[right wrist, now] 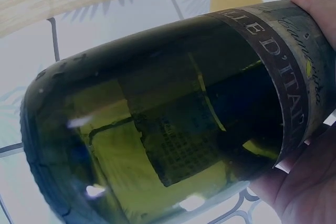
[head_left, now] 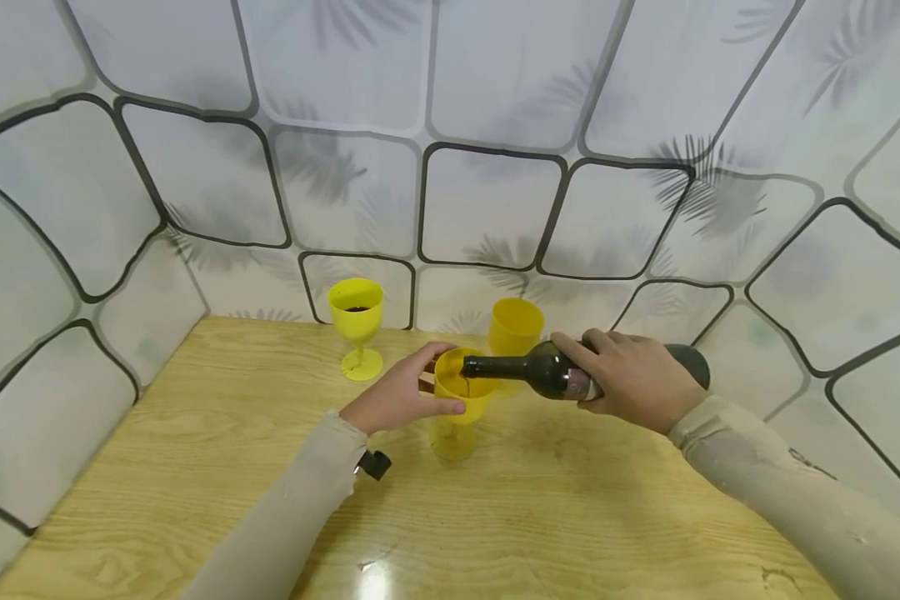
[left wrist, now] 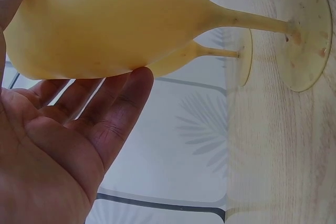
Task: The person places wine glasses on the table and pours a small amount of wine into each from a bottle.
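Note:
My left hand grips the bowl of a yellow goblet that stands on the wooden table; the left wrist view shows the thumb and fingers curled round the goblet's bowl. My right hand holds a dark green wine bottle almost level, its mouth over the goblet's rim, and dark liquid shows inside the goblet. The right wrist view is filled by the bottle and its label band.
A second yellow goblet with a little dark liquid stands at the back left. A third yellow goblet stands behind the bottle neck. Patterned walls close in the table at the back and both sides.

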Tool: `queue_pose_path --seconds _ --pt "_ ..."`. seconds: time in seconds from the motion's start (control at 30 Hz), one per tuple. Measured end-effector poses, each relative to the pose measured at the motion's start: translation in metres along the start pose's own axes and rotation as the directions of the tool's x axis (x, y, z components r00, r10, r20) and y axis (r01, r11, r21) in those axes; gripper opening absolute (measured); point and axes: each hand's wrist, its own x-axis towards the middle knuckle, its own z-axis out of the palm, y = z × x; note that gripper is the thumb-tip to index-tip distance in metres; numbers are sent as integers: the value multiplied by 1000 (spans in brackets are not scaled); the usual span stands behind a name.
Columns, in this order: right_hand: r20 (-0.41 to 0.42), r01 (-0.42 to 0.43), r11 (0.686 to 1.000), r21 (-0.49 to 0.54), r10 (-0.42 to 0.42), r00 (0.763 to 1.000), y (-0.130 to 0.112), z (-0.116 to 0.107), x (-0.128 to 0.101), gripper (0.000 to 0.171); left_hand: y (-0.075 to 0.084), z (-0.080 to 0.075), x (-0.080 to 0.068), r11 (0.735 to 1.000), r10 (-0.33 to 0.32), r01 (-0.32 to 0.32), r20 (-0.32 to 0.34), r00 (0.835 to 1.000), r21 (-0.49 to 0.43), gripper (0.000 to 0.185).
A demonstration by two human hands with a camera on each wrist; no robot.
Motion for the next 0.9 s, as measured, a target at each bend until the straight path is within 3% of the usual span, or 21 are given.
queue_pose_path --seconds 0.9 --pt "-15 16 1000 -10 -16 1000 0 -3 2 94 -1 -1 -1 1000 -5 5 1 1000 5 77"
